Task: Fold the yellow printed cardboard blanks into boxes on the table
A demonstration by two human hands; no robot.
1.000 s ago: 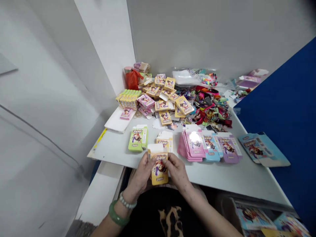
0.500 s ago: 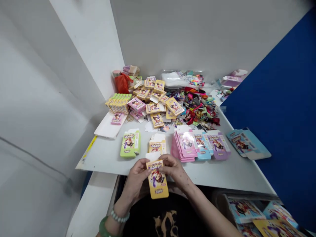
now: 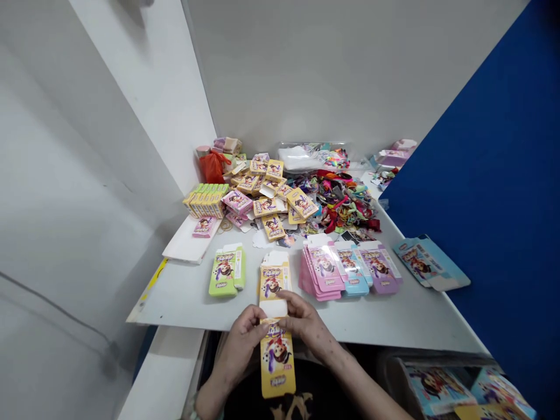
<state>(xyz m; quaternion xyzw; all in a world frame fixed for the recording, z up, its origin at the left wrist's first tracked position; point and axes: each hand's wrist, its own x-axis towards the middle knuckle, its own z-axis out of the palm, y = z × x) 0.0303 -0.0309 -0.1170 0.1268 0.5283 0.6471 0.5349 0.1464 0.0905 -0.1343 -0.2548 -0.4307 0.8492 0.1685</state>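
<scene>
A flat yellow printed carton [image 3: 278, 363] hangs in front of me over the table's near edge, its white top flap upward. On its left edge my left hand [image 3: 242, 338] is closed, thumb pressing near the flap. My right hand [image 3: 308, 326] grips the upper right, with thumb on the front and index finger at the flap's corner. Just behind it lies another yellow carton [image 3: 271, 280], partly covered by the flap. A flattened green carton [image 3: 224, 271] lies to the left. To the right sit pink cartons [image 3: 324, 269] in a stack, blue cartons [image 3: 352, 269] and purple cartons [image 3: 381, 269].
Filled-looking yellow boxes [image 3: 265, 207] heap at the back, beside a colourful pile of hair ties [image 3: 339, 201]. A red bag [image 3: 214, 168] stands back left. A blue carton [image 3: 422, 262] overhangs the right edge, beside a blue partition [image 3: 481, 175]. An open bin [image 3: 396, 373] holds more cartons below.
The held yellow carton and both hands sit lower in view. My right index finger has shifted toward the flap's upper right corner. The camera view has tilted slightly.
</scene>
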